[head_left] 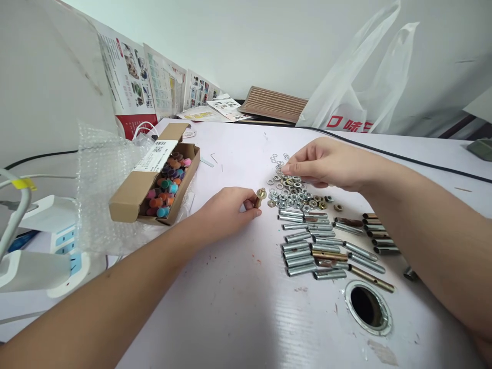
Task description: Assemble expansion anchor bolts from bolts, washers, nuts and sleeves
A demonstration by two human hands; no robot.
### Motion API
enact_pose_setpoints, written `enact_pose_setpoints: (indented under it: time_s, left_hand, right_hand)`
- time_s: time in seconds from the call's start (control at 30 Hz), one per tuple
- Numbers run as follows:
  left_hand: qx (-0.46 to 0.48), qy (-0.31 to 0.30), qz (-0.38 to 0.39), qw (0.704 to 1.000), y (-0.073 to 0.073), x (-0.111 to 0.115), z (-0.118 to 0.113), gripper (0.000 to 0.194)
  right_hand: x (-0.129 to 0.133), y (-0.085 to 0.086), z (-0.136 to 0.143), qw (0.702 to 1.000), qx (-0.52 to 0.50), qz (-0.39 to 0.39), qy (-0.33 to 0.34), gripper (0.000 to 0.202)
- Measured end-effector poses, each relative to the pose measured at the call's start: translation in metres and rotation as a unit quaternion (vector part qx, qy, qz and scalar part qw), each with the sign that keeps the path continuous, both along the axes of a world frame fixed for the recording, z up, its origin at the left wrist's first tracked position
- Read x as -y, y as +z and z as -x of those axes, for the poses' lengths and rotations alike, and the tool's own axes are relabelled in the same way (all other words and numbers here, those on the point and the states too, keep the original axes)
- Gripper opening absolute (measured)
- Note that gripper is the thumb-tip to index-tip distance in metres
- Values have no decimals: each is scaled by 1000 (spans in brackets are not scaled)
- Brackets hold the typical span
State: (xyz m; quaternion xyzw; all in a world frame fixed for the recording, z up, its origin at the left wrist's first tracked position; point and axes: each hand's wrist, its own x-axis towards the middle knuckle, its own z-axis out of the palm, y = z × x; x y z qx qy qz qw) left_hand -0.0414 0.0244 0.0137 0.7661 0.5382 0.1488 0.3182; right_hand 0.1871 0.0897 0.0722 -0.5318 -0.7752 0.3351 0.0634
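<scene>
Between the thumb and fingers of my left hand (236,207) is a small brass-coloured fitting (262,193) with a flat round flange or washer near its top. It points upward, and its lower end is hidden by the fingers. My right hand (319,163) is closed in a pinch over the far side of a pile of metal washers and nuts (294,192). Whatever lies between its fingertips is too small to make out. Thin split rings (274,159) lie scattered beside those fingertips. Rows of short metal tubes (302,260), mostly silver with some brass, lie nearer me.
A cardboard box (126,206) of colourful plugs (164,185) stands at left against bubble wrap (103,195). Farther left is a power strip (67,241). A metal-rimmed hole (387,323) opens in the tabletop at front right. A black cable (384,158) and white plastic bag (346,97) are behind.
</scene>
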Motion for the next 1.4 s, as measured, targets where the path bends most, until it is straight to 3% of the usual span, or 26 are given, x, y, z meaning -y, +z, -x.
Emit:
enact_pose_setpoints:
  time_s: [0.13, 0.4, 0.6, 0.7, 0.83, 1.07, 1.17, 1.3, 1.4]
  left_hand:
    - [5, 0, -2, 1000, -1, 0, -1, 18]
    - [18, -10, -6, 1000, -5, -2, 1, 18]
    - [24, 5, 5, 1000, -5, -2, 1, 20]
    - [23, 39, 18, 999, -4, -2, 0, 22]
    - [14, 72, 45, 996, -2, -2, 0, 25]
    - [37, 80, 62, 994, -3, -2, 1, 28]
    - [33, 89, 72, 993, -3, -1, 0, 29]
    - [29, 92, 66, 993, -4, -1, 0, 28]
    - [33, 80, 62, 994, -6, -2, 0, 28]
  right_hand:
    - [21, -3, 20, 997, -45, 34, 60, 54]
    - [25, -9, 25, 990, -122, 69, 33, 49]
    - [20, -4, 17, 999, -50, -14, 18, 47]
    - [20, -8, 18, 996, 9, -48, 73, 30]
    - [21, -20, 22, 978, 80, -77, 176, 33]
    - [19, -29, 23, 970, 85, -90, 207, 20]
    - [19, -23, 21, 978, 47, -71, 191, 14]
    - [22, -5, 18, 989, -71, -82, 96, 12]
    - [25, 2, 20, 978, -139, -123, 99, 14]
